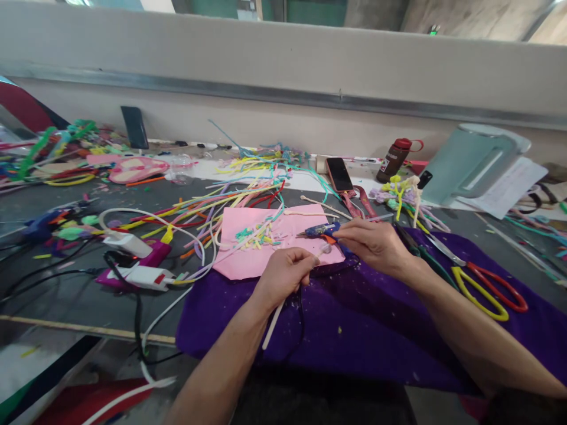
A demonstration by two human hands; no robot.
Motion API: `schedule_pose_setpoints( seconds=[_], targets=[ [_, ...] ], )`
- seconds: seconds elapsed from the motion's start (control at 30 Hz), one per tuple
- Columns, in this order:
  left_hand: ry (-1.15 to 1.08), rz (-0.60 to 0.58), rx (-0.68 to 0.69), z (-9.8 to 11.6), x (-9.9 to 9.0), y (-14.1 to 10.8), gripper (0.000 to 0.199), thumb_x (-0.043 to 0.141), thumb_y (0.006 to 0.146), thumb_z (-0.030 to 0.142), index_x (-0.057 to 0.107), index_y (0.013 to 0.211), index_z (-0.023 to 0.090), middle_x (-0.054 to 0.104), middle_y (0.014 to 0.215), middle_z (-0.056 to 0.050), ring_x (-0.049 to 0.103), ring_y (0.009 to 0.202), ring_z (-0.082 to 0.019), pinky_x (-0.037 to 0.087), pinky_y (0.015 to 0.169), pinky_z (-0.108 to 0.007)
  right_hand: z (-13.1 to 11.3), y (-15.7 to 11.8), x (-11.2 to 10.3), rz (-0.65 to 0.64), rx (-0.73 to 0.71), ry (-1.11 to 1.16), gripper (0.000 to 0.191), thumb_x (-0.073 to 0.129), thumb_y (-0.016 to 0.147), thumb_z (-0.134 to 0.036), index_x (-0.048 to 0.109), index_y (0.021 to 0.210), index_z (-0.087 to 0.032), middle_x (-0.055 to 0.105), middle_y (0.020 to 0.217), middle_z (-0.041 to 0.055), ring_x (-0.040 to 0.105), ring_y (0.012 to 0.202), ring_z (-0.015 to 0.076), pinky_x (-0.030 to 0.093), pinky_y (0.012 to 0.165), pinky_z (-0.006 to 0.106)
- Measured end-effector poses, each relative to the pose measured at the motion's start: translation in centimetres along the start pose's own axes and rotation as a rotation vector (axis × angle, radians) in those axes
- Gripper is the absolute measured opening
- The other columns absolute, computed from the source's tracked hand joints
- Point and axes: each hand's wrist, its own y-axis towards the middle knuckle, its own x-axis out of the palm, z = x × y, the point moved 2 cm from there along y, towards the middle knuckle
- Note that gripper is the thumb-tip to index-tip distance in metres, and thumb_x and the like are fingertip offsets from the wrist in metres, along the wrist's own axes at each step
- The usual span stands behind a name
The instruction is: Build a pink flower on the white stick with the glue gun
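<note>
The left hand [287, 273] is pinching a pale stem [273, 325] narrowly between thumb and fingers; the stem's lower end is extending over the purple cloth [354, 336], its upper end over the pink sheet [237, 260]; the right hand [375, 245] is gripping a blue glue gun [319, 230]; the nozzle is pointing left above the sheet; cut pieces [257, 237] are lying there.

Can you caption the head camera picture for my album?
Right hand holds a blue glue gun, left hand a pale stem, near a pink sheet.
</note>
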Motion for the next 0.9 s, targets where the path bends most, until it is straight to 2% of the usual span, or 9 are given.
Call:
schedule_pose_setpoints(
  seconds=[0.07, 0.17, 0.23, 0.33, 0.43, 0.53, 0.63, 0.77, 0.9],
  targets=[
    [-0.086, 0.005, 0.000, 0.1, -0.1, 0.0, 0.026, 0.057, 0.071, 0.040, 0.061, 0.072, 0.014, 0.052, 0.046, 0.003, 0.037, 0.032, -0.004, 0.024, 0.034, -0.016, -0.3, 0.1, -0.7, 0.117, 0.062, 0.046, 0.019, 0.051, 0.082, -0.020, 0.064, 0.095, -0.017, 0.065, 0.089, 0.0064, 0.061, 0.080, 0.0142, 0.047, 0.069, 0.025],
    [-0.269, -0.004, 0.034, 0.5, -0.2, -0.1, 0.026, 0.060, 0.070, 0.039, 0.062, 0.075, 0.014, 0.058, 0.056, 0.000, 0.048, 0.043, -0.006, 0.030, 0.038, -0.016, -0.9, 0.1, -0.8, 0.200, 0.211, 0.209, 0.016, 0.051, 0.082, -0.022, 0.065, 0.089, -0.017, 0.065, 0.078, 0.0033, 0.059, 0.060, 0.0103, 0.046, 0.056, 0.022],
    [-0.390, -0.002, 0.068, 0.7, -0.4, -0.1, 0.025, 0.062, 0.069, 0.037, 0.064, 0.076, 0.014, 0.061, 0.066, -0.003, 0.053, 0.055, -0.008, 0.035, 0.044, -0.016, -1.3, 0.0, 0.2, 0.174, 0.319, 0.388, 0.017, 0.050, 0.083, -0.024, 0.064, 0.084, -0.016, 0.063, 0.071, 0.0016, 0.054, 0.049, 0.0078, 0.042, 0.046, 0.020],
    [-0.490, 0.025, 0.085, 0.9, -0.6, -0.3, 0.024, 0.065, 0.068, 0.035, 0.067, 0.079, 0.015, 0.063, 0.081, -0.005, 0.055, 0.067, -0.010, 0.040, 0.053, -0.018, -2.0, -0.2, 2.6, 0.077, 0.425, 0.628, 0.020, 0.051, 0.082, -0.029, 0.063, 0.076, -0.014, 0.061, 0.070, 0.0015, 0.052, 0.046, 0.0072, 0.040, 0.044, 0.020],
    [-0.516, 0.053, 0.089, 0.8, -0.6, -0.3, 0.023, 0.063, 0.069, 0.035, 0.068, 0.081, 0.017, 0.063, 0.094, -0.005, 0.056, 0.077, -0.013, 0.043, 0.063, -0.021, -2.5, -0.4, 4.7, 0.026, 0.479, 0.762, 0.019, 0.053, 0.080, -0.031, 0.063, 0.085, -0.015, 0.060, 0.077, 0.0016, 0.051, 0.045, 0.0059, 0.040, 0.043, 0.019],
    [-0.540, 0.033, 0.142, 0.8, -0.4, -0.2, 0.022, 0.061, 0.072, 0.033, 0.068, 0.083, 0.015, 0.063, 0.098, -0.007, 0.056, 0.085, -0.016, 0.043, 0.070, -0.025, -3.0, -0.4, 5.7, 0.015, 0.523, 0.872, 0.022, 0.055, 0.079, -0.033, 0.061, 0.093, -0.017, 0.061, 0.082, 0.0019, 0.050, 0.044, 0.0048, 0.039, 0.042, 0.018],
    [-0.585, 0.018, 0.174, 0.8, 0.0, -0.2, 0.022, 0.062, 0.071, 0.031, 0.067, 0.083, 0.013, 0.065, 0.091, -0.008, 0.058, 0.081, -0.016, 0.044, 0.069, -0.026, -3.6, -0.2, 6.2, -0.018, 0.555, 0.972, 0.024, 0.055, 0.079, -0.033, 0.060, 0.095, -0.018, 0.059, 0.075, -0.0001, 0.050, 0.044, 0.0046, 0.033, 0.038, 0.016],
    [-0.603, -0.047, 0.112, 0.7, 0.7, -0.2, 0.027, 0.065, 0.068, 0.032, 0.066, 0.087, 0.014, 0.064, 0.080, -0.005, 0.058, 0.059, -0.014, 0.045, 0.050, -0.025, -4.2, 0.0, 7.0, -0.040, 0.577, 1.093, 0.024, 0.058, 0.076, -0.036, 0.059, 0.093, -0.018, 0.058, 0.073, -0.0018, 0.051, 0.044, 0.0051, 0.029, 0.034, 0.015],
    [-0.602, -0.024, 0.101, 0.6, 0.7, -0.2, 0.024, 0.066, 0.068, 0.029, 0.064, 0.086, 0.013, 0.060, 0.062, -0.001, 0.051, 0.044, -0.008, 0.039, 0.040, -0.019, -4.2, -0.1, 7.3, -0.044, 0.612, 1.195, 0.025, 0.057, 0.077, -0.039, 0.057, 0.077, -0.014, 0.055, 0.058, -0.0030, 0.047, 0.039, 0.0040, 0.026, 0.034, 0.015]
  ],
)
